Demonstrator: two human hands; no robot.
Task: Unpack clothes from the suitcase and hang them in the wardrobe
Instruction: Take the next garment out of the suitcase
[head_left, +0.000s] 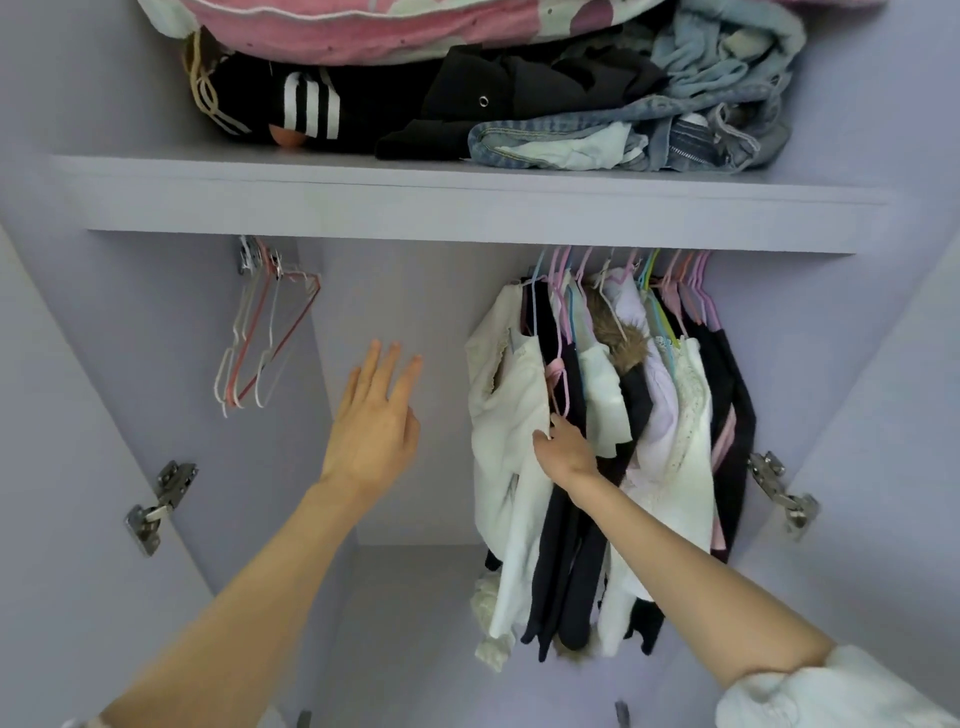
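Now right hand (563, 449) pinching white hanging garment (506, 415); left hand (376, 415) spread, nearer bare wire hangers (260, 343) up-left.

The wardrobe (426, 291) panels around me look smooth and matt, a painted lilac finish, and so does the shelf (467, 200). The door hinges (161, 501) are bare shiny metal. The empty hangers (265, 338) look like thin wire with a smooth coating. My right hand (566, 452) touches soft white cloth on the hanging clothes (613, 415), one with a rough brown fur trim (621, 332). Above lie faded denim jeans (675, 130) and a quilted pink blanket (363, 26).
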